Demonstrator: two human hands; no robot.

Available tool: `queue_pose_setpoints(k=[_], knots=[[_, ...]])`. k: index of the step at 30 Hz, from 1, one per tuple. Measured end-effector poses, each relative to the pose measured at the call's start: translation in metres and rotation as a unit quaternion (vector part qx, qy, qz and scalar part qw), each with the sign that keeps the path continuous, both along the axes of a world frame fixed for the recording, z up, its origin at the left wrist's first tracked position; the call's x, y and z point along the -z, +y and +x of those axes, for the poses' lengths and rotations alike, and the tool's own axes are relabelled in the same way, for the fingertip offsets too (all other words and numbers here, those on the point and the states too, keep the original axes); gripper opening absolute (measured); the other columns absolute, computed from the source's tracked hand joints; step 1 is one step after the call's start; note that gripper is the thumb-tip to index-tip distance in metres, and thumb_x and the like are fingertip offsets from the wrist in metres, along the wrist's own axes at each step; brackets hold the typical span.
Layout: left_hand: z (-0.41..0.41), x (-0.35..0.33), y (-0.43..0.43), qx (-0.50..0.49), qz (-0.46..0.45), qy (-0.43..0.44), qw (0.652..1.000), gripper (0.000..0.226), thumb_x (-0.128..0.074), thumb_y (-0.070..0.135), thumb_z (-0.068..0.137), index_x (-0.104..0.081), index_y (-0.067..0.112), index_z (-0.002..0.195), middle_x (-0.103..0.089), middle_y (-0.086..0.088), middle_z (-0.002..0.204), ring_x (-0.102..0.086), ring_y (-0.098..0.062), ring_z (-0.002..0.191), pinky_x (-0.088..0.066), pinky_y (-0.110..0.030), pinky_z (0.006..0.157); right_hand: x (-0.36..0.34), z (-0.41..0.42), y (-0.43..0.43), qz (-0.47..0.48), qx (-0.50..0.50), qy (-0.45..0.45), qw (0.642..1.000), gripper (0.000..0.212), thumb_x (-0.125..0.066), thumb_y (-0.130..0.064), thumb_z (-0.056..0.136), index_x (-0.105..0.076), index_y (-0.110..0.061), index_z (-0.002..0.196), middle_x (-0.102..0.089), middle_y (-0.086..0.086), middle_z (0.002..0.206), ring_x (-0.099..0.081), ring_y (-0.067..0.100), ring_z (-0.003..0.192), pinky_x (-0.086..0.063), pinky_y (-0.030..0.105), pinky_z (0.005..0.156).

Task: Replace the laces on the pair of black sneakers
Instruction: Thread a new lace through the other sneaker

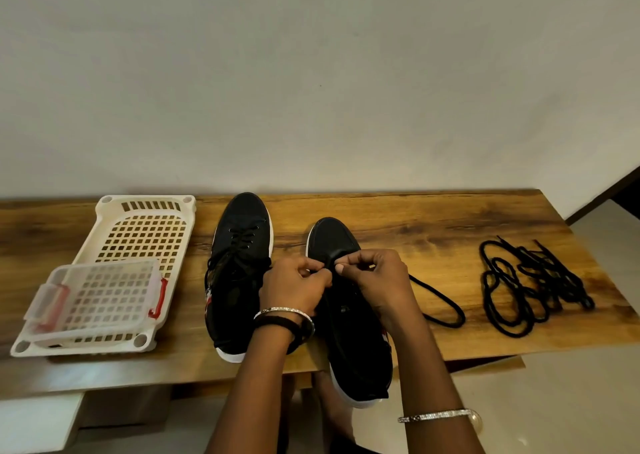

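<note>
The left hand [294, 285] and the right hand [379, 275] were close together, almost touching, over the middle of the right sneaker [360, 349]. Both had their fingers curled in and pinching. The left hand pinched the black top of the right sneaker, near the lace holes. The right hand seemed to pinch the loose lace [446, 301], which ran out from under it and lay in a loop on the wooden table [415, 221]. The fingers hid the exact spot, so the hole in use could not be seen.

The step in hand looked like work on the right sneaker's lace. It was hard to tell if the lace was going in or coming out. The left sneaker [242, 245] had its lace in, so that shoe was probably not done yet. The task looked less than halfway along.

The next move would need a small, careful pull, with one hand keeping the shoe from sliding. The lace tip would have to be held tight, since it is thin and floppy.

The right sneaker lay under the hands, its heel sticking out past the near edge of the table. The left sneaker stood just beside it, touching the left wrist. A pile of black laces [530, 287] lay well apart, near the right edge. A white basket [114, 204] with a clear box [104, 266] in it sat by the left edge.
</note>
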State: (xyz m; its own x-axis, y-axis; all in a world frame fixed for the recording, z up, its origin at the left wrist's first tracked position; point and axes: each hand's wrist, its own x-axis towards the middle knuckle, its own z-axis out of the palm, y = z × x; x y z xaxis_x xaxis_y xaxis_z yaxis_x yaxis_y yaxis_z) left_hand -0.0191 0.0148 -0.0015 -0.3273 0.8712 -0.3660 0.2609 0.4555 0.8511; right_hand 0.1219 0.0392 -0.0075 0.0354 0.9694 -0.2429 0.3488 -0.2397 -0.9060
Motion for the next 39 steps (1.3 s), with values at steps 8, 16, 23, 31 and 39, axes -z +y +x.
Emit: queue_pose_setpoints(k=[8, 16, 23, 31, 39], knots=[[-0.011, 0.005, 0.002, -0.03, -0.05, -0.162, 0.985, 0.022, -0.075, 0.001, 0.071, -0.08, 0.023, 0.072, -0.076, -0.007, 0.089, -0.072, -0.026, 0.09, -0.061, -0.052, 0.068, 0.004, -0.006, 0.001, 0.002, -0.013, -0.026, 1.0, 0.005, -0.081, -0.016, 0.083, -0.08, -0.02, 0.083, -0.076, -0.006, 0.078, -0.072, 0.007, 0.079, -0.061, 0.038, 0.082], [-0.013, 0.008, 0.002, -0.03, -0.047, -0.189, 0.981, 0.025, -0.071, -0.001, 0.074, -0.081, 0.02, 0.081, -0.076, -0.012, 0.091, -0.073, -0.03, 0.088, -0.061, -0.054, 0.071, 0.006, -0.011, 0.001, 0.019, -0.021, -0.091, 0.995, 0.011, -0.079, -0.019, 0.085, -0.075, -0.027, 0.078, -0.072, -0.012, 0.08, -0.067, 0.003, 0.082, -0.058, 0.034, 0.083], [-0.012, 0.011, -0.001, -0.026, -0.034, -0.181, 0.983, 0.028, -0.067, -0.004, 0.079, -0.079, 0.021, 0.086, -0.075, -0.011, 0.091, -0.072, -0.03, 0.089, -0.06, -0.055, 0.073, 0.007, -0.019, -0.003, 0.044, -0.034, -0.169, 0.984, 0.018, -0.075, -0.02, 0.087, -0.068, -0.031, 0.075, -0.069, -0.015, 0.08, -0.065, 0.003, 0.081, -0.056, 0.033, 0.078], [-0.012, 0.012, -0.001, -0.026, -0.033, -0.19, 0.981, 0.036, -0.065, -0.008, 0.082, -0.078, 0.026, 0.081, -0.074, -0.013, 0.093, -0.071, -0.032, 0.092, -0.06, -0.055, 0.075, 0.008, -0.023, -0.003, 0.055, -0.018, -0.185, 0.981, 0.018, -0.075, -0.02, 0.087, -0.068, -0.032, 0.075, -0.069, -0.014, 0.082, -0.065, 0.004, 0.081, -0.055, 0.031, 0.076], [-0.008, 0.012, -0.004, -0.031, -0.008, -0.14, 0.99, 0.022, -0.056, 0.028, 0.099, -0.077, 0.023, 0.095, -0.071, -0.007, 0.099, -0.07, -0.025, 0.09, -0.062, -0.042, 0.066, 0.009, -0.022, -0.003, 0.071, -0.007, -0.16, 0.984, 0.011, -0.078, -0.02, 0.087, -0.074, -0.029, 0.081, -0.066, -0.019, 0.08, -0.064, 0.002, 0.084, -0.052, 0.028, 0.078]])
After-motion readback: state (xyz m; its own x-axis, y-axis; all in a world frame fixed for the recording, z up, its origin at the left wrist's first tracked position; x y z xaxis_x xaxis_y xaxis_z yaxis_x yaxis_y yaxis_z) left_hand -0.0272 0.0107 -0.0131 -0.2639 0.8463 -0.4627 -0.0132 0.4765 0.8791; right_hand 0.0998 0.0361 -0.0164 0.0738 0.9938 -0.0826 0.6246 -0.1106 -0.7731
